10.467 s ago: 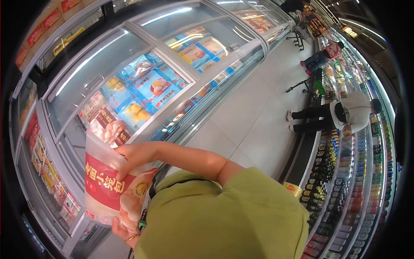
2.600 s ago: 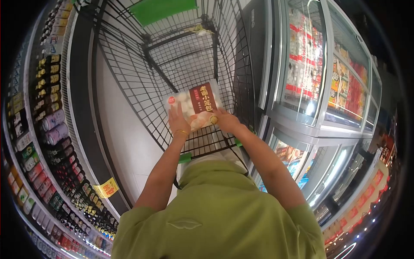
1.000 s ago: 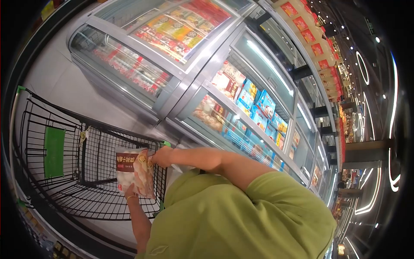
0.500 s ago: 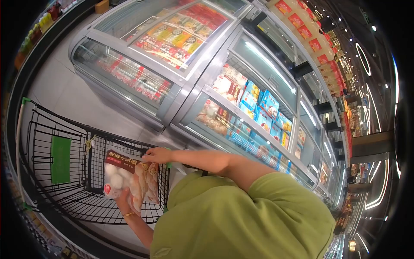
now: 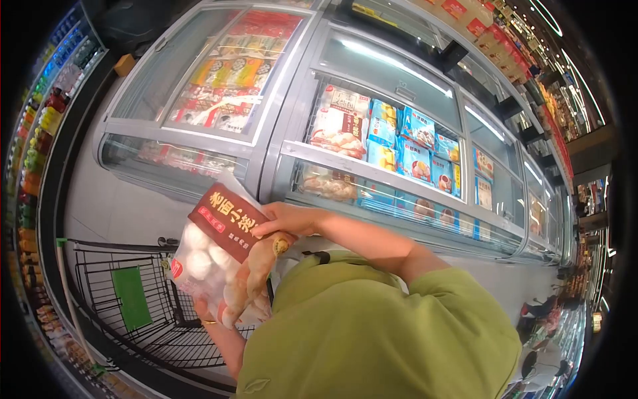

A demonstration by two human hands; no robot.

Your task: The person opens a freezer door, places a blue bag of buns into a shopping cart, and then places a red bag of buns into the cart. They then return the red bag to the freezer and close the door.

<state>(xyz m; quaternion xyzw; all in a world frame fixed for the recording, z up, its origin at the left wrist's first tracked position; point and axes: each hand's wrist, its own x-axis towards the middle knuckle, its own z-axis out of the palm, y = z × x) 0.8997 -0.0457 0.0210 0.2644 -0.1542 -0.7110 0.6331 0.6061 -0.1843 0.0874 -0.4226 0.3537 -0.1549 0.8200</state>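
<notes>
A clear bag of white buns [image 5: 199, 256] with a dark red label hangs tilted between my two hands, above the shopping cart. My right hand [image 5: 286, 221] grips the bag's upper right edge, thumb over the label. Low on the bag, my left hand [image 5: 207, 312] is closed round its lower left side, partly hidden behind the plastic; a gold bracelet shows at the wrist. The black wire cart [image 5: 100, 266] with a green panel [image 5: 131, 299] stands below and to the left.
Glass-topped freezers [image 5: 266, 143] run across the view, holding red, yellow and blue packages [image 5: 416, 159]. Shelves of bottles [image 5: 50, 120] line the far left. A cardboard box [image 5: 124, 65] sits at the upper left. People [image 5: 541, 359] are at the lower right.
Both hands have lifted the bag from within the cart's outline to nearer the camera, and it looks larger. The view has turned, and the cart appears lower.
</notes>
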